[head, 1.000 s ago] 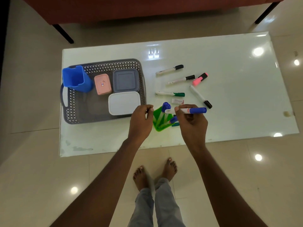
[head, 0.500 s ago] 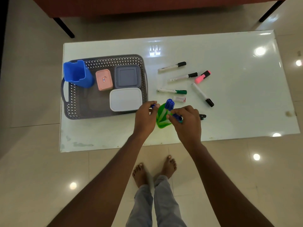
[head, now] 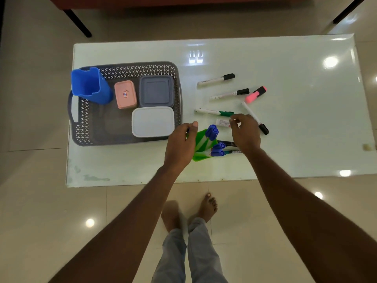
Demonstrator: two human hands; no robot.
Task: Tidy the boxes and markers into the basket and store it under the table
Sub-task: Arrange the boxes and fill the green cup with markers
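A grey perforated basket (head: 85, 119) on the glass table's left holds a blue cup (head: 89, 85), a pink box (head: 125, 94), a grey box (head: 156, 91) and a white box (head: 153, 121). My left hand (head: 180, 144) grips the rim of a green holder (head: 202, 146) with blue-capped markers (head: 212, 132) in it. My right hand (head: 245, 132) hovers with loosely curled fingers, holding nothing, over a small white eraser (head: 222, 122). Loose on the table lie a green marker (head: 214, 112), black markers (head: 216, 79) and a pink highlighter (head: 256, 94).
The glass table (head: 285, 139) has its front edge near my feet (head: 189, 213). A dark marker (head: 230, 144) lies just right of the holder. Dark furniture legs (head: 77, 21) stand beyond the far edge, over a shiny tiled floor.
My right hand dropped the blue marker into the green holder, let go and moved up and right toward the eraser. My left hand stayed on the holder.
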